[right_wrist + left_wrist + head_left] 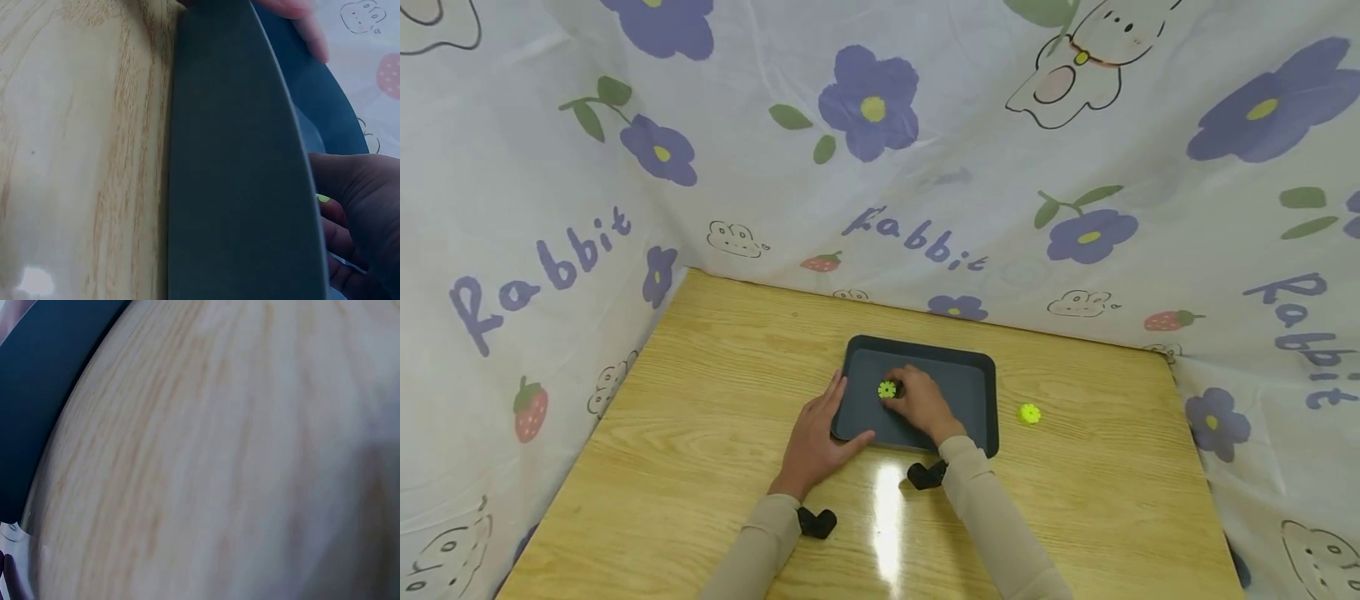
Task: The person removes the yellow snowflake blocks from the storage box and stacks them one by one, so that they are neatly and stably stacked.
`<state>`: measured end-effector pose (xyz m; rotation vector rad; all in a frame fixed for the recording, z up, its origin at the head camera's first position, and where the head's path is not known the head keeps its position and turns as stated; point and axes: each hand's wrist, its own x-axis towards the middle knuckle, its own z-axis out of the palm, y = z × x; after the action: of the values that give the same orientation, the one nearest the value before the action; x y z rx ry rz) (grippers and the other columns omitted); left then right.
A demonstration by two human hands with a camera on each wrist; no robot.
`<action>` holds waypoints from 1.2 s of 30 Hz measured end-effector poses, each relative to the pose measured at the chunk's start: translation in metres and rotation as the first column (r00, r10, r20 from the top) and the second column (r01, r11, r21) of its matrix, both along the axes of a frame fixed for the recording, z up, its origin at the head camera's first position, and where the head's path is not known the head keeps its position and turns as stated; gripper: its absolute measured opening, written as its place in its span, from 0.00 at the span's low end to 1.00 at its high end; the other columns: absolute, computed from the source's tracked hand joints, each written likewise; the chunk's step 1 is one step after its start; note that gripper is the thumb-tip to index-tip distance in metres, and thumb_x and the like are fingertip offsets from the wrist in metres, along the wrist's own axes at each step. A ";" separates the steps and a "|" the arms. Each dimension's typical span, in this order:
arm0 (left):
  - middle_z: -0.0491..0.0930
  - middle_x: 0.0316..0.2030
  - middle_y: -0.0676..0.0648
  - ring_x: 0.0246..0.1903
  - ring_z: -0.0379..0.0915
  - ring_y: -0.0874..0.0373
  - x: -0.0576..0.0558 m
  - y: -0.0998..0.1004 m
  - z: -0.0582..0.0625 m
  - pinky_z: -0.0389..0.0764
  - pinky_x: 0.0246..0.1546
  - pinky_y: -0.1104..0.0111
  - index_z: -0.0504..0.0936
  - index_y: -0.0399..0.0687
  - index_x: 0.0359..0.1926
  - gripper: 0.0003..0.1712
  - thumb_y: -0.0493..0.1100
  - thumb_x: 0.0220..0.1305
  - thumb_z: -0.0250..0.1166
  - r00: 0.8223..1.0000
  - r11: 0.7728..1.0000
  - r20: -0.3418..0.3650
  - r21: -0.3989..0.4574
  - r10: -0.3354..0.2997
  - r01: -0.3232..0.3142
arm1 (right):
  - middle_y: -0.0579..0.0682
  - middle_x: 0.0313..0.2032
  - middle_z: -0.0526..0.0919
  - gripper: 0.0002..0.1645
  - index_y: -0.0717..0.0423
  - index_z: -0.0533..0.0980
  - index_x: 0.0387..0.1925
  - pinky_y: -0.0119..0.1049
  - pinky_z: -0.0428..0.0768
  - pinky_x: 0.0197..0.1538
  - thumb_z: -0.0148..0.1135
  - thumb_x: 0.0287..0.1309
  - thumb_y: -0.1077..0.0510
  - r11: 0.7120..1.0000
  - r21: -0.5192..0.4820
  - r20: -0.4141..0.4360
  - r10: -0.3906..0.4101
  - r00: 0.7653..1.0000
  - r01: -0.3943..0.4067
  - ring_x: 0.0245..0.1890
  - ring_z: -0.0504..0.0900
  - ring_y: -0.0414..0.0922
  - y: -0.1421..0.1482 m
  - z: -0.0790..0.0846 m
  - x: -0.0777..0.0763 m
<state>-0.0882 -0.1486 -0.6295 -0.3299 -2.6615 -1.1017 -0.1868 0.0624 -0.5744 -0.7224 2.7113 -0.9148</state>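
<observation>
A dark grey tray lies on the wooden table. Over its floor, my right hand pinches a yellow-green notched disc between thumb and fingers, the round face turned up. In the right wrist view only a sliver of the disc shows past the tray wall. My left hand rests at the tray's left front corner, its fingers extended along the rim and its thumb pointing along the front edge. A second yellow-green notched disc sits on the table to the right of the tray.
The wooden table is bounded at the back and sides by a white cloth printed with flowers, rabbits and strawberries. A black wrist camera is worn at the left wrist, another camera at the right.
</observation>
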 end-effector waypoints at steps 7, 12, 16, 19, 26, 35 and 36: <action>0.47 0.82 0.54 0.74 0.60 0.44 0.000 0.002 0.001 0.62 0.73 0.45 0.53 0.50 0.83 0.59 0.70 0.62 0.69 1.000 1.000 0.010 0.004 -0.003 0.003 | 0.52 0.43 0.83 0.24 0.59 0.84 0.58 0.42 0.83 0.41 0.76 0.61 0.56 1.000 0.000 0.027 -0.016 1.000 0.016 0.37 0.80 0.44 0.006 0.001 0.001; 0.46 0.82 0.54 0.75 0.59 0.44 0.000 0.003 -0.001 0.62 0.74 0.45 0.52 0.51 0.83 0.59 0.69 0.63 0.69 1.000 1.000 0.019 0.005 -0.008 0.008 | 0.51 0.44 0.83 0.24 0.59 0.83 0.58 0.39 0.82 0.39 0.75 0.62 0.55 1.000 0.006 0.018 -0.022 1.000 0.022 0.35 0.79 0.42 0.011 -0.001 0.005; 0.46 0.82 0.54 0.75 0.59 0.44 0.000 0.003 -0.001 0.62 0.74 0.45 0.51 0.53 0.83 0.59 0.70 0.63 0.68 1.000 1.000 0.031 -0.003 -0.007 0.007 | 0.50 0.43 0.82 0.24 0.58 0.83 0.58 0.36 0.79 0.35 0.75 0.63 0.54 0.999 -0.018 0.000 -0.031 1.000 0.031 0.32 0.76 0.40 0.018 -0.004 0.008; 0.46 0.82 0.54 0.75 0.59 0.44 0.000 0.003 -0.001 0.61 0.74 0.45 0.51 0.53 0.83 0.58 0.71 0.64 0.67 0.999 1.000 0.038 -0.009 -0.004 0.005 | 0.48 0.42 0.79 0.24 0.58 0.83 0.58 0.34 0.76 0.33 0.75 0.62 0.53 0.998 -0.045 -0.027 -0.055 0.998 0.054 0.31 0.73 0.38 0.025 -0.004 0.011; 0.47 0.82 0.52 0.75 0.59 0.43 0.001 0.002 0.001 0.61 0.74 0.44 0.51 0.53 0.83 0.58 0.71 0.64 0.67 0.999 1.000 0.046 -0.008 -0.001 0.002 | 0.48 0.42 0.78 0.24 0.59 0.84 0.55 0.34 0.73 0.30 0.78 0.59 0.55 0.990 -0.104 -0.102 -0.102 0.990 0.091 0.28 0.69 0.39 0.046 0.000 0.017; 0.47 0.82 0.53 0.75 0.59 0.44 0.000 0.002 0.002 0.60 0.75 0.46 0.51 0.52 0.83 0.58 0.69 0.64 0.69 0.998 1.000 0.061 0.009 0.002 -0.003 | 0.49 0.42 0.77 0.23 0.60 0.85 0.54 0.35 0.72 0.30 0.78 0.58 0.57 0.980 -0.143 -0.135 -0.161 0.978 0.142 0.28 0.69 0.39 0.075 0.012 0.023; 0.46 0.82 0.53 0.75 0.58 0.44 0.000 0.002 0.001 0.60 0.75 0.46 0.51 0.53 0.83 0.58 0.69 0.64 0.69 0.998 1.000 0.065 0.007 0.003 -0.003 | 0.49 0.42 0.77 0.23 0.60 0.85 0.54 0.35 0.73 0.30 0.78 0.58 0.57 0.977 -0.148 -0.144 -0.172 0.975 0.150 0.29 0.69 0.39 0.080 0.013 0.023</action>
<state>-0.0884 -0.1467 -0.6280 -0.2933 -2.7127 -1.1397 -0.1636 0.1421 -0.5611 -0.6290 2.9024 -1.1355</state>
